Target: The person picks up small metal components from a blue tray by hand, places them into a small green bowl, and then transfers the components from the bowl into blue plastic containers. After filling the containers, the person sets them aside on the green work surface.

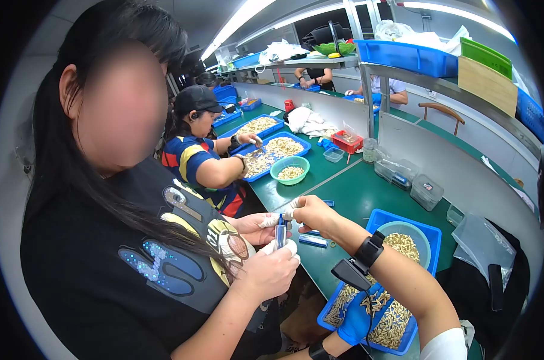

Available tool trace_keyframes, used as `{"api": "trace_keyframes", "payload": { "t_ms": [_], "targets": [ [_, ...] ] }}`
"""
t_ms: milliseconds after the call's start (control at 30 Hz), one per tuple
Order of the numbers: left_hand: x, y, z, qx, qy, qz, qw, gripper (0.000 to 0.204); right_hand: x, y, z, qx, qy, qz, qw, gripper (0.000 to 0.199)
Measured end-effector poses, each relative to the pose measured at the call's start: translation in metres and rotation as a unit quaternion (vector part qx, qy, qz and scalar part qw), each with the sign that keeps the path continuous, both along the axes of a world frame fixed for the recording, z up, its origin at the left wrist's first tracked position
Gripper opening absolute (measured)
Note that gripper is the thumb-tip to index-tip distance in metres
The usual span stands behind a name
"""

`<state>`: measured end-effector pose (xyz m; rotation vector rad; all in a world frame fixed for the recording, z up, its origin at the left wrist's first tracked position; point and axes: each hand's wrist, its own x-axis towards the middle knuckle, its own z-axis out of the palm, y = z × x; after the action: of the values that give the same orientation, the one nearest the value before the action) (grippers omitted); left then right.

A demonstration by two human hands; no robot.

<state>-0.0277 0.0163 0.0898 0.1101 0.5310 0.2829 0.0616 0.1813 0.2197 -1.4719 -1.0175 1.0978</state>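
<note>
Head view: right hand (pixel 311 213) fingers pinch a blue tool (pixel 280 233); gloved left hand (pixel 357 321) grips brass pieces (pixel 385 312).

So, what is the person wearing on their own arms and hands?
Right hand: white fingertip covers, a black wristband with a black clipped device and a thin cable, and a white sleeve higher up. Left hand: a blue glove and a black strap at the wrist.

Bright overhead tube lights (pixel 257 15), glare on them, fisheye bending, dark rim
</note>
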Motion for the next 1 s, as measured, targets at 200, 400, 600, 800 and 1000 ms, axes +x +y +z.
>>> {"api": "trace_keyframes", "payload": {
  "t_ms": [200, 400, 600, 800, 1000],
  "targets": [
    [-0.002, -0.003, 0.02, 0.048, 0.03, 0.012, 0.998, 0.032, 0.002, -0.001, 0.0, -0.015, 0.028, 0.019, 0.999, 0.02],
    [-0.001, -0.001, 0.026, 0.03, 0.066, 0.011, 0.997, 0.029, 0.003, 0.001, -0.002, -0.012, 0.025, 0.027, 0.999, 0.022],
    [-0.003, 0.0, 0.018, 0.008, 0.043, 0.003, 0.999, 0.028, 0.005, 0.0, 0.0, -0.005, -0.001, 0.038, 0.999, 0.022],
    [0.0, 0.0, 0.024, 0.013, 0.056, 0.009, 0.998, 0.028, 0.005, 0.006, -0.014, 0.049, -0.014, 0.019, 0.999, 0.019],
    [-0.003, 0.002, -0.01, 0.005, -0.059, 0.006, 0.998, 0.03, -0.007, 0.006, -0.01, 0.063, -0.185, -0.027, 0.98, 0.017]
  ]
}}
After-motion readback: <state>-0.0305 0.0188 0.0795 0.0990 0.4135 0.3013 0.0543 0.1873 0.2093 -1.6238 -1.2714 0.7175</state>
